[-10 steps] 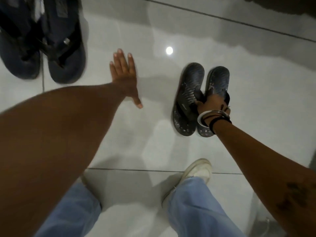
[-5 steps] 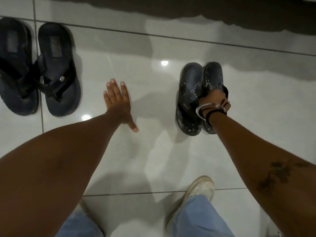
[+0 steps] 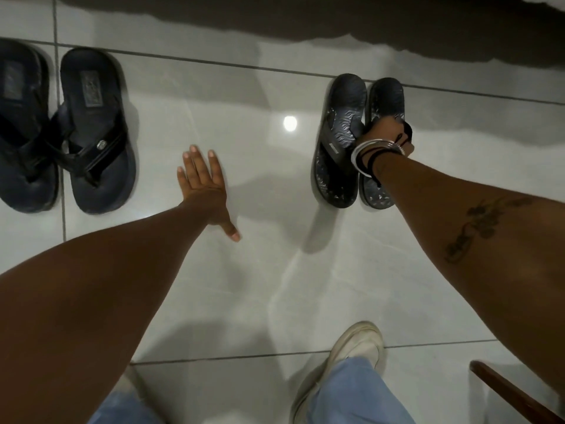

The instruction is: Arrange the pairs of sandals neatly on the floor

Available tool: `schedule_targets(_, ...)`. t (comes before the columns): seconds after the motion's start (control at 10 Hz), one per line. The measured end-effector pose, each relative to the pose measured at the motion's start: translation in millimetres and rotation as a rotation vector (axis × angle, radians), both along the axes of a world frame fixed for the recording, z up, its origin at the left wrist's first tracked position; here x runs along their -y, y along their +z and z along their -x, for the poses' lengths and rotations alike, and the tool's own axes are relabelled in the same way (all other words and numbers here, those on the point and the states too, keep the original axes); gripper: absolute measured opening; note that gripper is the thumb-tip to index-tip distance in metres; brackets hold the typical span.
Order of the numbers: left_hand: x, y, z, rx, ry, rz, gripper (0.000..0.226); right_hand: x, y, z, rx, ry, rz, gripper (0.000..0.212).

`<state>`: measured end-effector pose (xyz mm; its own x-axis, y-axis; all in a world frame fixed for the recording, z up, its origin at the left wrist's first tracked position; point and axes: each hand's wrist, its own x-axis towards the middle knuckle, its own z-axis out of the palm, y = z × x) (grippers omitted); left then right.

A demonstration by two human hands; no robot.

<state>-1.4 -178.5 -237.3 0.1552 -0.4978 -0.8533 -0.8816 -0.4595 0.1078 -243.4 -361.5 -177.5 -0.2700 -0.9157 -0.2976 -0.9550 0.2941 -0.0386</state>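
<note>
Glossy pale tiles (image 3: 305,270) make up the floor, crossed by thin dark grout lines, and a small bright reflected light (image 3: 289,123) is taken here as the landmark. Right of the light, a patterned pair (image 3: 339,142) of dark sandals is seen side by side and touching, toes toward the lower edge of the view. The right hand (image 3: 386,134) is closed over the straps where the two sandals meet, so the pair is gripped together; whether the soles rest fully on the tiles cannot be told. Silver bangles (image 3: 367,148) and a black cord are worn at that wrist, and a dark tattoo (image 3: 483,221) is visible on the forearm.

Below and left of the light, the left hand (image 3: 203,186) is spread wide, fingers straight and thumb out to the side, holding nothing; it appears laid flat against the tiles, though contact cannot be confirmed. Far left of the light, a navy pair (image 3: 91,133) with black straps is placed side by side, its left sandal partly cut by the frame edge, well apart from the patterned pair.

Well below the light, a white shoe (image 3: 351,347) and blue trouser legs (image 3: 357,396) are seen. A brown wooden edge (image 3: 504,393) is visible at the lower right corner.
</note>
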Motion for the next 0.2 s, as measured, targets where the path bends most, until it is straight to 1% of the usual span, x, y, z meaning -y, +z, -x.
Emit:
schedule_targets(0.1, -3, 7, 4, 0.004, -0.061, -0.032, 0.189, -11, 11, 2, 0.004, 0.001, 0.045, 0.038)
schedule_targets(0.2, 17, 46, -8, 0.072, 0.055, 0.073, 0.167, -24, 54, -25, -0.015, 0.225, 0.094, 0.037)
